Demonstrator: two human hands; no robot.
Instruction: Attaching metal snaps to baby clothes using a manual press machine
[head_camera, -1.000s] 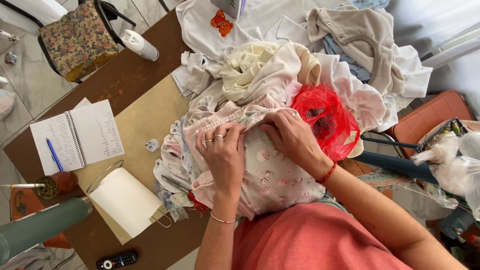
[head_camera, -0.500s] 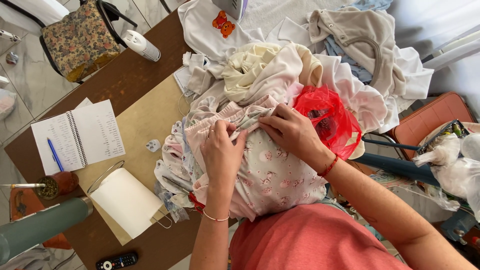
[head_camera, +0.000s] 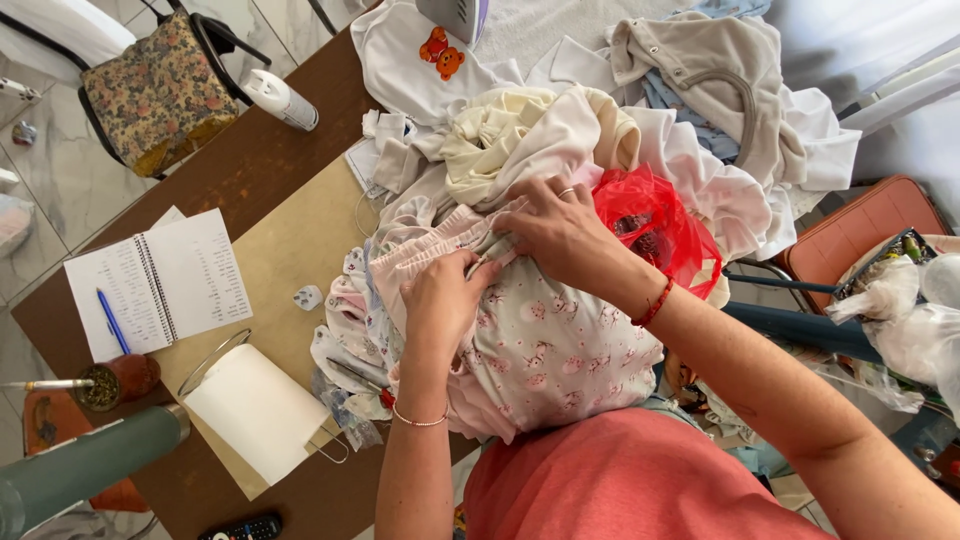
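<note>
- Brown surface (head_camera: 250, 170) carries a heap of baby clothes; the printed pink garment (head_camera: 540, 350) lies at its near edge.
- Left hand (head_camera: 440, 300) and right hand (head_camera: 560, 230) pinch the garment's waistband, fingers closed on cloth.
- Red bag (head_camera: 655, 225) touches the right wrist; a tug might drag it off.
- Notebook (head_camera: 160, 280) lies well apart.

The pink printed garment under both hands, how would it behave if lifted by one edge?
The garment would likely hang limp: it already creases under the left hand and right hand. Probably light, being thin cloth. It may drag neighbouring clothes along.
</note>
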